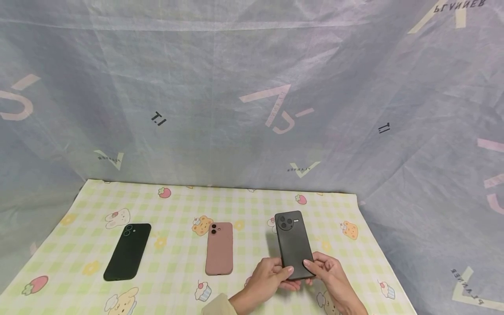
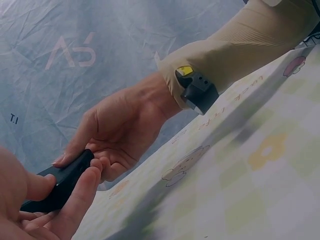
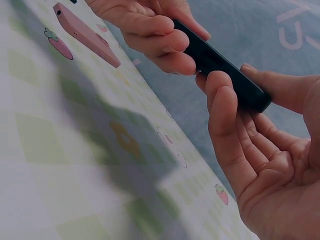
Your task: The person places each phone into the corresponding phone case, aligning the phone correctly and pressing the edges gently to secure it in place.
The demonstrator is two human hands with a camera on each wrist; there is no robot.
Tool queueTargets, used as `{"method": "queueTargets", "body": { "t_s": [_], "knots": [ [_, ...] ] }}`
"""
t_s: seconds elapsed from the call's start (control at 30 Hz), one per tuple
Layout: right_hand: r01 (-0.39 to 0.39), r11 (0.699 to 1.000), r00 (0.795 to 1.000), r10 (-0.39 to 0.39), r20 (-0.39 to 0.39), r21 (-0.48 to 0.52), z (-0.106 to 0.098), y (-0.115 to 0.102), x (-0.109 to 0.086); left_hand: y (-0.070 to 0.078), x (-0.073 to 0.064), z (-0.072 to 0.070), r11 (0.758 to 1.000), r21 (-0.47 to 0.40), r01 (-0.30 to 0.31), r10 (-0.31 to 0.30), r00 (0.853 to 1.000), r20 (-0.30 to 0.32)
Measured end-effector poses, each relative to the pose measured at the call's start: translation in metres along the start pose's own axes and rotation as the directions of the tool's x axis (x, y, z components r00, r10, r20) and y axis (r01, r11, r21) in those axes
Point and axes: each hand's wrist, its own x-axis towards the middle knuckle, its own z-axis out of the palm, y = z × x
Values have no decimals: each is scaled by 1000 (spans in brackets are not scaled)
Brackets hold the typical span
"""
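A dark grey phone (image 1: pixel 294 247) with a round camera module is held up off the table, its back toward the head camera. My left hand (image 1: pixel 269 278) grips its lower left corner, thumb on the back and fingers beneath. At the lower right corner my right hand (image 1: pixel 332 278) pinches it the same way. In the right wrist view the phone (image 3: pixel 220 62) appears edge-on between both hands. A pink phone (image 1: pixel 219 249) lies camera side up left of my hands. Farther left lies a dark green phone (image 1: pixel 127 251), slightly slanted, also camera side up.
A green-and-white checked tablecloth (image 1: pixel 177 262) with cartoon prints covers the table. Behind it and along both sides hangs a grey-blue printed cloth (image 1: pixel 212 100). A small black device (image 2: pixel 197 90) is strapped to the beige right sleeve in the left wrist view.
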Motion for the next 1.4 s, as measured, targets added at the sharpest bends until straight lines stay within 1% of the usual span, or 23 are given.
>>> {"method": "queueTargets", "body": {
  "t_s": [0.27, 0.7, 1.1, 1.4],
  "knots": [
    [0, 1000, 1000, 0, 10, 2, -1, 1, 0, 0, 0, 0, 1000, -11, -6, 6, 1000, 6],
    [-7, 1000, 1000, 7, 9, -6, -1, 1, 0, -2, 0, -1, 1000, -8, 20, -20, 1000, -3],
    [-6, 1000, 1000, 6, 14, 5, 0, 2, 1, -1, 0, -2, 1000, -10, 17, -17, 1000, 0],
    [-13, 1000, 1000, 13, 12, 16, 2, 2, 2, -2, 1, -4, 1000, -1, -4, 4, 1000, 5]
  ]
}}
